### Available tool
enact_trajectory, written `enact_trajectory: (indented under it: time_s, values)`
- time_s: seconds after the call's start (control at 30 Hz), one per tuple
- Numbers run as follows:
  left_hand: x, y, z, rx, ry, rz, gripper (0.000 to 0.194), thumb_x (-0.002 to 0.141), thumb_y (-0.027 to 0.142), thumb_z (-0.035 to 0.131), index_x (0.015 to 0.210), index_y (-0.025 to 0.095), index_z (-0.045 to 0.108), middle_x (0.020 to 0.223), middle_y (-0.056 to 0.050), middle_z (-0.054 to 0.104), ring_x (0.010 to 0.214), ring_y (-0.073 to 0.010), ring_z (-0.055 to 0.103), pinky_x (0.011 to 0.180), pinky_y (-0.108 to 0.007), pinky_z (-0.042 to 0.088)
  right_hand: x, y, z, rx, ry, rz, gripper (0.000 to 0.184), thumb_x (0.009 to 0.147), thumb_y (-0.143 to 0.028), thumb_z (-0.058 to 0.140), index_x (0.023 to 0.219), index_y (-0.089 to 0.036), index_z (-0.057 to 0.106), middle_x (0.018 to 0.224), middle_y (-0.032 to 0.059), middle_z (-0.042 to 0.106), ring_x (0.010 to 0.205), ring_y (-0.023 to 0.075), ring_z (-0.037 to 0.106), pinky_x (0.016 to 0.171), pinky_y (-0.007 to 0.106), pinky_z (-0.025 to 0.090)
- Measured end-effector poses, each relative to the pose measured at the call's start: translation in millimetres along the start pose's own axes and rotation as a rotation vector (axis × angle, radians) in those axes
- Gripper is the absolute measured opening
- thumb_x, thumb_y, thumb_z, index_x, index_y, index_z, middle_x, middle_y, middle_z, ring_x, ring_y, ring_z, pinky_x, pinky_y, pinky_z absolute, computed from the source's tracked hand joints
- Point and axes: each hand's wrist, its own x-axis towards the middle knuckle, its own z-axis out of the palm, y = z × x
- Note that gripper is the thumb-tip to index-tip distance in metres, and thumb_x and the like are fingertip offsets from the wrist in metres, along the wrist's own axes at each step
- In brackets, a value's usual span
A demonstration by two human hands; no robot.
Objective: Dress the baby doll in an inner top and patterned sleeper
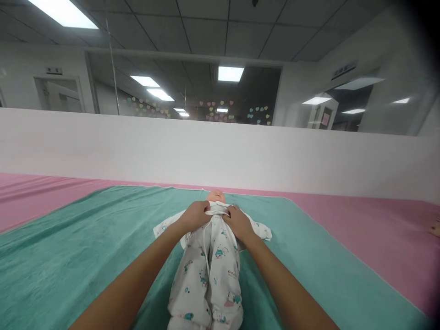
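**A:** Head view. Hands?

**B:** Both low and centred, on the doll's chest. Left hand point(195, 216) and right hand point(239, 223) sit close together, not touching each other.

**A:** Grip state?

**B:** Both partly closed, not spread flat. Left fingers point(206, 210) curl over the white collar band point(217, 211) of the onesie point(210, 279). Right fingers point(228, 211) press on the same band from the other side. Looks like both are pinching the cloth, but the fingertips are partly hidden.

**A:** Where's the doll?

**B:** Baby doll point(216, 197) lies on its back directly under both hands, head just past the fingers, away from the person. Body runs back between the forearms, and the legs go out of frame at the bottom. Onesie is white with small animal prints. Its sleeves lie spread out to either side of the hands.

**A:** Around it?

**B:** Teal towel point(75, 261) under the doll, extending past both hands. Pink sheet point(371, 229) under the towel. Low white wall point(206, 156) beyond the doll's head. Above that, a window with heart stickers point(216, 110). Far out past the right hand, a small blurred shape point(436, 227) sits at the frame edge, too cut off to tell what it is.
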Motion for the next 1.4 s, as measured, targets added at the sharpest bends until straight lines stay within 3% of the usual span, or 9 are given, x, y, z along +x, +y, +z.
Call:
enact_trajectory:
  time_s: [0.13, 0.43, 0.53, 0.7, 0.8, 0.97, 1.17, 1.3, 1.4]
  values:
    - [-9.0, 16.9, -17.7, -0.395, -0.206, -0.071, 0.028, 0.069, 0.041, 0.055, 0.063, 0.018, 0.040, 0.058, 0.005, 0.035, 0.054, -0.0089, 0.032, 0.049, -0.022, 0.021, -2.5, -13.6, -3.5, 0.212, 0.101, -0.139, 0.011, 0.073, -0.028, 0.047, 0.070, -0.018, 0.049, 0.072, -0.0019, 0.050, 0.069, 0.0112, 0.042, 0.060, 0.021, 0.026]
    - [-13.7, -7.2, -48.0, -0.524, -0.618, -0.049, 0.045, 0.062, 0.055, 0.063, 0.052, 0.018, 0.040, 0.054, 0.004, 0.032, 0.050, -0.0089, 0.023, 0.048, -0.024, 0.016, -2.3, -2.4, -19.0, 0.928, -0.426, 0.082, 0.036, 0.062, -0.043, 0.066, 0.058, -0.017, 0.041, 0.056, -0.0056, 0.037, 0.052, 0.0069, 0.032, 0.050, 0.021, 0.026]
    - [-10.2, -14.7, -35.9, -0.475, -0.513, -0.076, 0.040, 0.064, 0.052, 0.061, 0.054, 0.018, 0.041, 0.057, 0.003, 0.037, 0.053, -0.0105, 0.030, 0.050, -0.024, 0.020, -4.1, 2.8, -16.4, 0.925, -0.408, 0.116, 0.037, 0.064, -0.047, 0.064, 0.060, -0.017, 0.042, 0.056, -0.0053, 0.038, 0.052, 0.0073, 0.032, 0.051, 0.021, 0.027]
    - [-1.0, -12.1, -2.8, -0.345, -0.124, -0.123, 0.037, 0.073, 0.052, 0.047, 0.056, 0.018, 0.045, 0.059, 0.001, 0.044, 0.060, -0.0147, 0.042, 0.055, -0.023, 0.028, 2.1, 0.4, -2.9, 0.571, -0.132, -0.028, 0.037, 0.074, -0.048, 0.052, 0.057, -0.016, 0.046, 0.059, -0.0041, 0.042, 0.058, 0.0094, 0.039, 0.057, 0.022, 0.032]
    - [1.5, -10.4, 8.2, -0.358, -0.065, -0.082, 0.033, 0.074, 0.049, 0.045, 0.067, 0.017, 0.053, 0.068, -0.001, 0.053, 0.071, -0.0178, 0.048, 0.062, -0.024, 0.034, 2.4, -3.6, -1.5, 0.558, -0.079, -0.164, 0.035, 0.080, -0.046, 0.047, 0.063, -0.016, 0.057, 0.091, 0.0024, 0.059, 0.087, 0.0145, 0.051, 0.080, 0.027, 0.037]
    - [1.4, -18.3, 17.1, -0.418, -0.060, -0.002, 0.030, 0.079, 0.047, 0.042, 0.084, 0.019, 0.053, 0.087, -0.002, 0.059, 0.080, -0.0177, 0.051, 0.069, -0.024, 0.037, -1.5, -5.1, -3.6, 0.694, -0.159, -0.197, 0.040, 0.082, -0.049, 0.046, 0.106, -0.022, 0.062, 0.127, 0.0050, 0.052, 0.121, 0.0195, 0.041, 0.103, 0.035, 0.027]
    - [8.3, -26.5, 27.5, -0.034, 0.087, -0.136, 0.023, 0.086, 0.039, 0.036, 0.082, 0.020, 0.049, 0.076, -0.003, 0.059, 0.073, -0.0182, 0.053, 0.062, -0.025, 0.034, 6.8, -5.0, 10.9, 0.508, 0.017, -0.074, 0.036, 0.083, -0.046, 0.039, 0.087, -0.021, 0.064, 0.094, 0.0024, 0.064, 0.090, 0.0170, 0.055, 0.082, 0.029, 0.039]
    - [11.6, -29.6, 29.1, 0.143, 0.009, -0.225, 0.028, 0.086, 0.038, 0.036, 0.085, 0.016, 0.054, 0.085, -0.012, 0.061, 0.084, -0.0243, 0.056, 0.069, -0.030, 0.037, 11.7, -3.3, 16.3, 0.235, 0.136, 0.020, 0.036, 0.078, -0.048, 0.045, 0.061, -0.018, 0.053, 0.065, -0.0001, 0.055, 0.063, 0.0134, 0.045, 0.060, 0.025, 0.031]
    - [11.3, -35.2, 27.9, 0.113, -0.074, -0.232, 0.032, 0.085, 0.039, 0.037, 0.078, 0.015, 0.056, 0.086, -0.016, 0.062, 0.086, -0.0266, 0.057, 0.072, -0.032, 0.039, 9.2, -0.1, 10.7, 0.031, 0.034, -0.009, 0.042, 0.079, -0.052, 0.044, 0.053, -0.018, 0.046, 0.057, 0.0000, 0.049, 0.058, 0.0122, 0.040, 0.056, 0.025, 0.023]
